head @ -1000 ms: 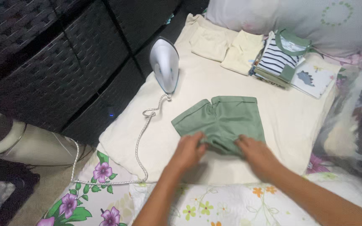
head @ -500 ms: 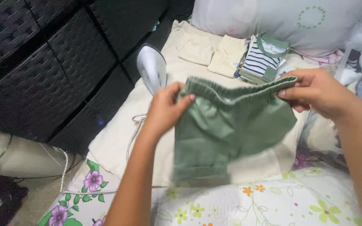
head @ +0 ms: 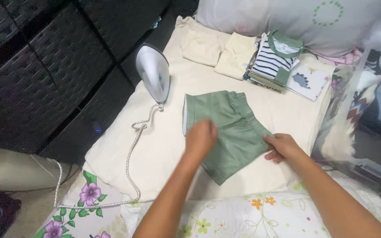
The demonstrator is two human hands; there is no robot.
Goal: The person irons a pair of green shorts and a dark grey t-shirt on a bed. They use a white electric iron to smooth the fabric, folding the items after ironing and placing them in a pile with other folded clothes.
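Left hand [head: 201, 136] flat, pressing green shorts [head: 225, 128] onto cream ironing blanket [head: 164, 145]; right hand [head: 283, 147] pinches waistband edge taut; iron [head: 154, 72] parked upright aside.

The shorts [head: 228, 132] lie on the ironing pad [head: 164, 145], which is spread over the bed [head: 225, 220]. Left of the shorts and slightly behind them, the iron [head: 154, 77] stands on the same pad, and its cord [head: 131, 158] trails forward off the pad's near-left corner. Behind the shorts and to their right sits the stack of folded clothes [head: 272, 66], with the pillow [head: 287, 22] behind that stack. The left hand [head: 201, 137] rests on the shorts; the right hand [head: 282, 147] holds their right edge.
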